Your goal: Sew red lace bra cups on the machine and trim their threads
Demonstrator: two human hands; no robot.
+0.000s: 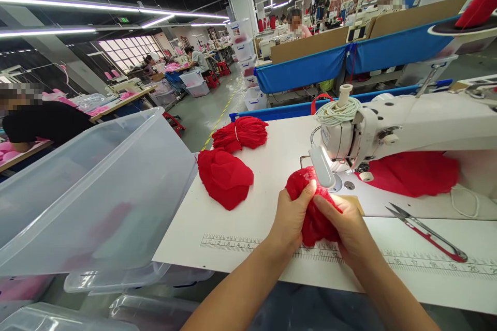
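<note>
Both hands grip a bunched piece of red fabric in front of the sewing machine. My left hand is closed on its left side, thumb on top. On the other side, my right hand pinches the same fabric, its thumb near the left one. The far end of the piece lies close to the machine's needle area, partly behind a small white lamp. Fingers under the fabric are hidden. To the left lie a folded red fabric piece and a tied red bundle.
Thread snips lie at the right, behind a ruler strip along the table's front. More red fabric sits under the machine arm. A large clear plastic bin stands against the table's left edge. Other people work at machines beyond.
</note>
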